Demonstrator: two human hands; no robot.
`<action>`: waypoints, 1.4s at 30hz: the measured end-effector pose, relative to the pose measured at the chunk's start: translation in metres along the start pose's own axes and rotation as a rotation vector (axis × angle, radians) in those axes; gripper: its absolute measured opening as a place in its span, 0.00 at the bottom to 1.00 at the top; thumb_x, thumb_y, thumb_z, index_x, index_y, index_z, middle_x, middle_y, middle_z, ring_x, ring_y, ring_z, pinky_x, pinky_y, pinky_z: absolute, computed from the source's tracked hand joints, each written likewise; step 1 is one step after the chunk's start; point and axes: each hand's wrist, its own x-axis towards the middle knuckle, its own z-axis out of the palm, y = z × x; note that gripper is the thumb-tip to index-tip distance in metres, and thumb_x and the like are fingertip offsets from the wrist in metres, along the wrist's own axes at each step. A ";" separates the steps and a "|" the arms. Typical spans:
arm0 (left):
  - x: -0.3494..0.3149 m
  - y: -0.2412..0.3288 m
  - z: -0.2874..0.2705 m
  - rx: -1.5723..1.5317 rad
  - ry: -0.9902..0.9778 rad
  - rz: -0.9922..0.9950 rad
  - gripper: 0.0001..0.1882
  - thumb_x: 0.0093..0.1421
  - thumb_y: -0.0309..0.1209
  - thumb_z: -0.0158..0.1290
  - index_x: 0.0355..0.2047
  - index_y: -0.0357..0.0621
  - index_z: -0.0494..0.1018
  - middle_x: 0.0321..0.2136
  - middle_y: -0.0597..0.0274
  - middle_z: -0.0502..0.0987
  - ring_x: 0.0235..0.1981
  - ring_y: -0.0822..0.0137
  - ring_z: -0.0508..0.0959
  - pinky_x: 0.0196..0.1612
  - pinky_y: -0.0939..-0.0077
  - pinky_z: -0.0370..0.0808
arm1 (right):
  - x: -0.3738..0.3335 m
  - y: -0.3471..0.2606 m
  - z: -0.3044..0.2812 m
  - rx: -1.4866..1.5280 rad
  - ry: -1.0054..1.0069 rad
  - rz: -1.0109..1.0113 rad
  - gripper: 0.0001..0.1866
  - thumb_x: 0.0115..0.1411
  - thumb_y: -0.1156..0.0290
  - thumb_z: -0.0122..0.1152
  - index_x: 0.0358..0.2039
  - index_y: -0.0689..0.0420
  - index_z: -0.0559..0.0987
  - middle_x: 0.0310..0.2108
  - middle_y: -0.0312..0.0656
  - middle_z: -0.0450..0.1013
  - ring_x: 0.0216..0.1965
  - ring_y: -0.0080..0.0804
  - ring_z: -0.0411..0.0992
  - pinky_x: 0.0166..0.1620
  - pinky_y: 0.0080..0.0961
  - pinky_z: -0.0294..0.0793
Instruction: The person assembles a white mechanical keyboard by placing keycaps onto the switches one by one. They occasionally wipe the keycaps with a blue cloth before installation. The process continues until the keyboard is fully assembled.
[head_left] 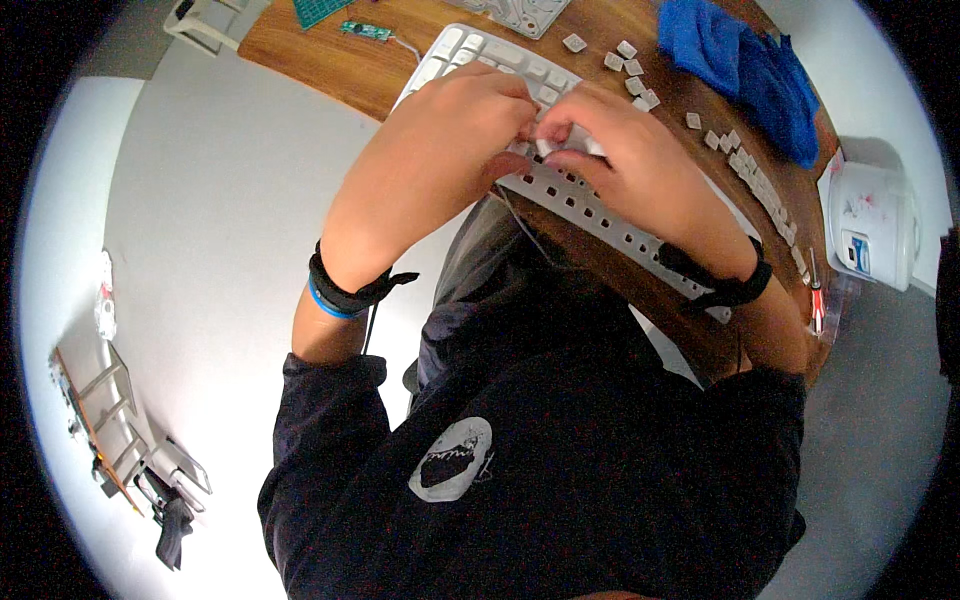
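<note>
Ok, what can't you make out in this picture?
All in the head view:
What, if anything, the left hand and right hand pinch: the hands hide it.
The middle of the white keyboard: both hands cover it.
The full flat green piece: top edge cuts it.
Markings on loose keycaps: too small.

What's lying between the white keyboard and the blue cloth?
Loose white keycaps, scattered on the wooden table; the head view shows them.

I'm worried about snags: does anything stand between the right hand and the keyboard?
Nothing visible does. The right hand is directly over the keyboard; the loose keycaps and blue cloth lie beyond it. The hand hides what is under it.
</note>
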 end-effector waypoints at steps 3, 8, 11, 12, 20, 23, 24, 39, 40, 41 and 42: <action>-0.003 0.001 0.003 -0.018 0.045 0.019 0.17 0.54 0.27 0.70 0.44 0.39 0.83 0.50 0.52 0.84 0.56 0.46 0.81 0.58 0.55 0.80 | -0.004 0.005 -0.010 0.211 -0.048 0.129 0.12 0.68 0.69 0.68 0.49 0.59 0.82 0.48 0.46 0.82 0.49 0.39 0.81 0.54 0.38 0.80; -0.001 0.000 0.003 0.049 0.006 0.024 0.12 0.56 0.25 0.68 0.41 0.38 0.83 0.49 0.52 0.84 0.54 0.46 0.81 0.57 0.55 0.80 | -0.006 0.007 -0.026 0.371 -0.135 0.155 0.14 0.72 0.70 0.65 0.55 0.61 0.81 0.48 0.37 0.80 0.51 0.23 0.76 0.57 0.26 0.75; 0.001 -0.003 0.003 0.072 -0.022 0.017 0.09 0.58 0.25 0.66 0.40 0.37 0.83 0.48 0.53 0.84 0.54 0.45 0.81 0.56 0.55 0.80 | -0.003 0.002 -0.033 0.430 -0.216 0.223 0.14 0.73 0.70 0.64 0.55 0.62 0.82 0.49 0.37 0.80 0.52 0.22 0.75 0.57 0.25 0.75; 0.002 -0.003 0.003 0.076 -0.030 0.012 0.09 0.58 0.25 0.65 0.39 0.37 0.83 0.48 0.53 0.84 0.53 0.45 0.81 0.56 0.55 0.80 | -0.003 0.003 -0.033 0.444 -0.221 0.228 0.14 0.73 0.70 0.65 0.55 0.61 0.82 0.48 0.36 0.80 0.51 0.22 0.75 0.57 0.25 0.75; 0.003 -0.008 0.002 0.067 -0.033 0.033 0.07 0.60 0.24 0.64 0.39 0.37 0.83 0.45 0.52 0.84 0.51 0.45 0.82 0.54 0.54 0.80 | 0.003 0.008 -0.014 0.134 -0.130 0.024 0.13 0.66 0.72 0.70 0.51 0.54 0.84 0.48 0.45 0.83 0.52 0.43 0.82 0.57 0.36 0.80; 0.005 -0.009 0.001 0.064 -0.036 0.055 0.07 0.59 0.22 0.63 0.39 0.37 0.84 0.43 0.52 0.84 0.49 0.45 0.82 0.53 0.54 0.81 | 0.003 0.004 -0.010 0.013 -0.119 -0.009 0.13 0.64 0.72 0.70 0.49 0.50 0.84 0.49 0.45 0.82 0.51 0.48 0.82 0.52 0.39 0.83; 0.005 -0.009 0.000 0.067 -0.039 0.066 0.07 0.59 0.22 0.63 0.39 0.37 0.84 0.43 0.52 0.84 0.49 0.45 0.82 0.52 0.54 0.81 | 0.002 0.003 -0.009 -0.023 -0.111 -0.032 0.13 0.64 0.72 0.69 0.49 0.49 0.83 0.49 0.44 0.81 0.50 0.49 0.82 0.51 0.40 0.83; 0.004 -0.009 0.002 0.076 -0.012 0.027 0.05 0.58 0.23 0.64 0.35 0.38 0.84 0.41 0.54 0.85 0.47 0.46 0.84 0.50 0.55 0.82 | 0.002 -0.008 -0.006 -0.274 -0.085 -0.110 0.11 0.64 0.65 0.67 0.46 0.48 0.84 0.44 0.37 0.79 0.41 0.46 0.83 0.39 0.42 0.85; 0.004 -0.009 0.002 0.071 -0.005 0.028 0.05 0.58 0.23 0.64 0.35 0.38 0.84 0.41 0.54 0.85 0.47 0.46 0.84 0.50 0.55 0.82 | 0.002 -0.006 -0.006 -0.278 -0.080 -0.118 0.10 0.63 0.65 0.67 0.45 0.48 0.84 0.44 0.37 0.79 0.41 0.46 0.83 0.39 0.42 0.85; 0.004 -0.009 0.002 0.066 0.003 0.030 0.05 0.58 0.23 0.64 0.35 0.38 0.84 0.41 0.54 0.85 0.47 0.46 0.84 0.50 0.55 0.82 | 0.003 -0.006 -0.005 -0.282 -0.074 -0.126 0.10 0.63 0.66 0.67 0.45 0.49 0.84 0.44 0.37 0.79 0.41 0.46 0.83 0.38 0.42 0.85; 0.004 -0.009 0.002 0.061 0.010 0.031 0.05 0.59 0.23 0.64 0.35 0.38 0.84 0.41 0.54 0.85 0.47 0.46 0.84 0.50 0.55 0.82 | 0.003 -0.006 -0.006 -0.286 -0.072 -0.136 0.10 0.63 0.66 0.66 0.45 0.49 0.84 0.44 0.37 0.79 0.41 0.45 0.83 0.38 0.41 0.84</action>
